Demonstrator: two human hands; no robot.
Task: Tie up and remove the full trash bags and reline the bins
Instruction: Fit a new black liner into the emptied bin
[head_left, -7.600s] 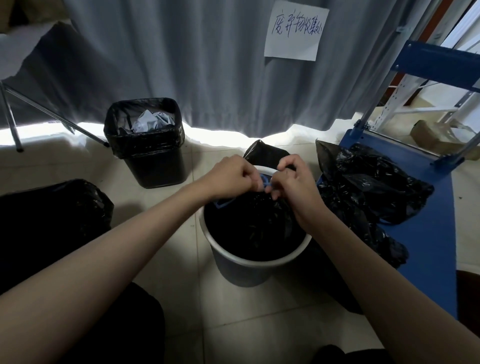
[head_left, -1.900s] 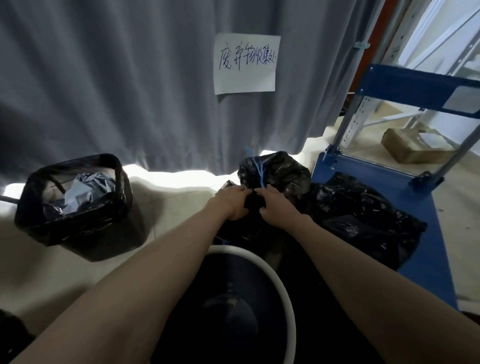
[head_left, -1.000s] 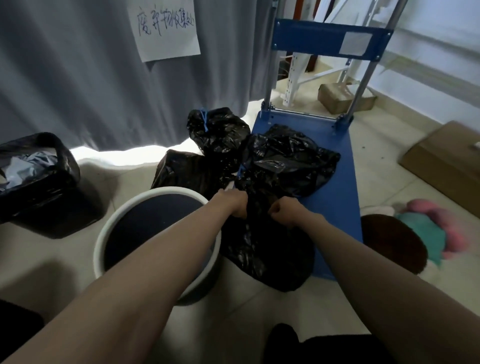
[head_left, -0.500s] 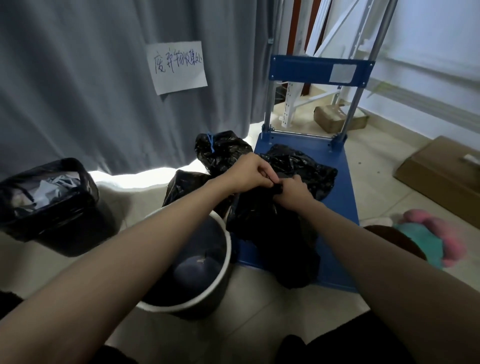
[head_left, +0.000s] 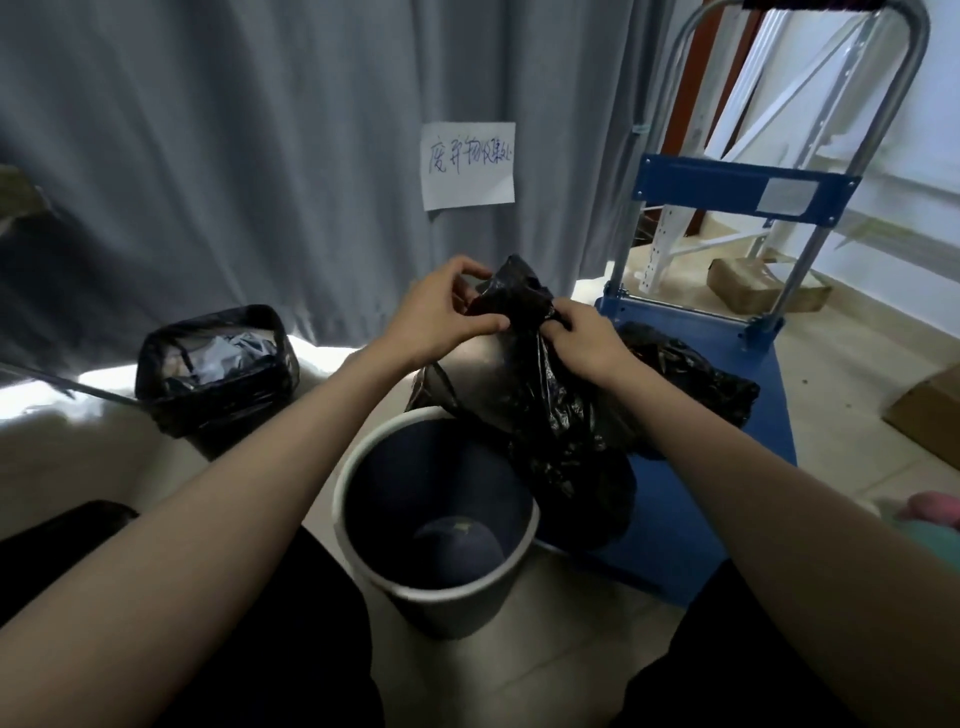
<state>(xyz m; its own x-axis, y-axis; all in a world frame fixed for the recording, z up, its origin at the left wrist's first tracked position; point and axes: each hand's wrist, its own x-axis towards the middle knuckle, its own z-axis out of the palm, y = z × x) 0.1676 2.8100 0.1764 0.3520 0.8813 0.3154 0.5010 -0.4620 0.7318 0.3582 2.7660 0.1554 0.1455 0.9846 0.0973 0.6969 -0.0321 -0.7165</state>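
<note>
- Head view: both hands are raised over the round bin, working the neck of a black trash bag.
- Left hand pinches the gathered top of the bag; thumb and forefinger are closed on the bunched plastic and the other fingers curl loosely above it.
- Right hand is closed on the bag neck just beside the left, fingers wrapped into the folds. Judged: the two grips hold the mouth shut so a knot can be made or tightened.
- Bag body hangs below the hands. Its lower part lies against the right rim of the round bin and over the front edge of the blue cart deck, so most of its weight seems to be off the hands.
- Round bin with pale rim stands unlined, dark inside with a small speck on the bottom; judged next for relining.
- Second tied-looking black bag already lies on the cart deck behind, likely staged for hauling out.
- Square bin at left is lined in black and holds crumpled pale waste; not yet tied.
- Paper sign hangs on the grey curtain, handwritten Chinese characters in blue ink; strokes are too loose to read with confidence.
- Cart back panel has a grey label patch, with no text legible.
- No brands visible anywhere.
</note>
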